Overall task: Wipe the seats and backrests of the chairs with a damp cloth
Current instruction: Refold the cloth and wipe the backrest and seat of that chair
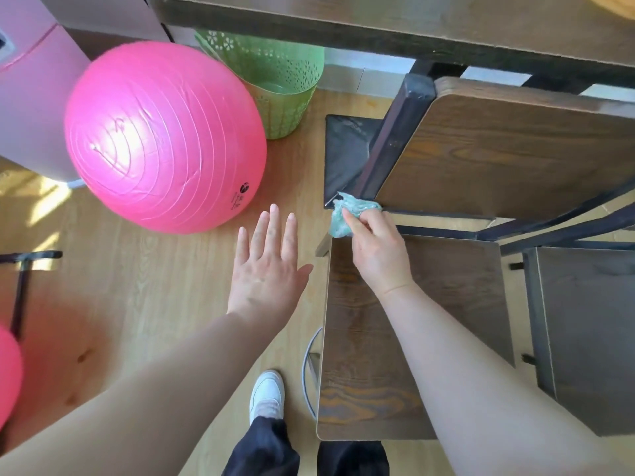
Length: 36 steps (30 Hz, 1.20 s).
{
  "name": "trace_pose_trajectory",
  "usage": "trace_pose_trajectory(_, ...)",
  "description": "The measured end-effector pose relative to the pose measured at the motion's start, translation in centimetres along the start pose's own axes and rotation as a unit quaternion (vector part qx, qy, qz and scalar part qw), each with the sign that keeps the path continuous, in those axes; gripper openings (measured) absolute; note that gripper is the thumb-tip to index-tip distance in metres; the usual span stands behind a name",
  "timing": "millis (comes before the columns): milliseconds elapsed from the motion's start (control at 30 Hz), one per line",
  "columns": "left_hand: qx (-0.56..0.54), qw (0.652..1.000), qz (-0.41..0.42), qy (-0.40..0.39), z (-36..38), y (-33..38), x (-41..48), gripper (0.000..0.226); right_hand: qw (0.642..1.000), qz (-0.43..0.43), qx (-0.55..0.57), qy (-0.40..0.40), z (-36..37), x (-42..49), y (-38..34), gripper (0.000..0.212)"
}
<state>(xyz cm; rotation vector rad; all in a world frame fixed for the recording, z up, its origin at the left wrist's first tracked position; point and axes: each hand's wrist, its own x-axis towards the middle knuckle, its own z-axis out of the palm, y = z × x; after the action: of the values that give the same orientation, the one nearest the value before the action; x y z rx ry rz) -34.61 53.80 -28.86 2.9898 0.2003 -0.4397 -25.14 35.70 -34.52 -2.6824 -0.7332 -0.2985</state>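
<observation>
A dark wood-grain chair stands in front of me, its seat (364, 372) below and its backrest (508, 156) above on a black metal frame. My right hand (378, 255) grips a crumpled light green cloth (347, 214) and holds it at the lower left corner of the backrest, where the frame post meets the seat's far edge. My left hand (268, 269) hovers flat over the floor to the left of the seat, fingers straight and spread, holding nothing.
A big pink exercise ball (161, 135) lies on the wooden floor at left, with a green perforated basket (281, 80) behind it. A second chair (584, 331) stands at right. A table edge (378, 25) runs along the top. My white shoe (267, 393) is beside the seat.
</observation>
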Motion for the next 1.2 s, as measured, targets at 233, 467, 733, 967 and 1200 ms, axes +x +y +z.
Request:
trace_pose_trajectory(233, -0.009, 1.0, -0.008, -0.021, 2.6, 0.4, 1.1, 0.078, 0.985, 0.108, 0.041, -0.125, 4.8, -1.5, 0.2, 0.041)
trace_pose_trajectory(467, -0.004, 0.999, 0.009, -0.031, 1.2, 3.2, 0.2, 0.077, 0.968, 0.204, 0.138, -0.043, -0.8, -3.4, -0.1, 0.038)
trace_pose_trajectory(733, -0.047, 0.997, 0.047, 0.024, -0.1, 9.6, -0.4, 0.078, 0.811, 0.501, 0.249, 0.171, -11.2, -6.1, 6.6, 0.035)
trace_pose_trajectory(967, -0.02, 0.998, 0.049, 0.04, -0.2, 15.4, 0.1, 0.083, 0.85, 0.32, 0.244, 0.34, -21.2, -0.8, 11.8, 0.032)
trace_pose_trajectory(1200, -0.001, 0.998, 0.035, 0.053, 0.0, 17.8, 0.9, 0.087, 0.931, 0.058, 0.144, 0.331, -20.5, 4.6, 11.1, 0.032)
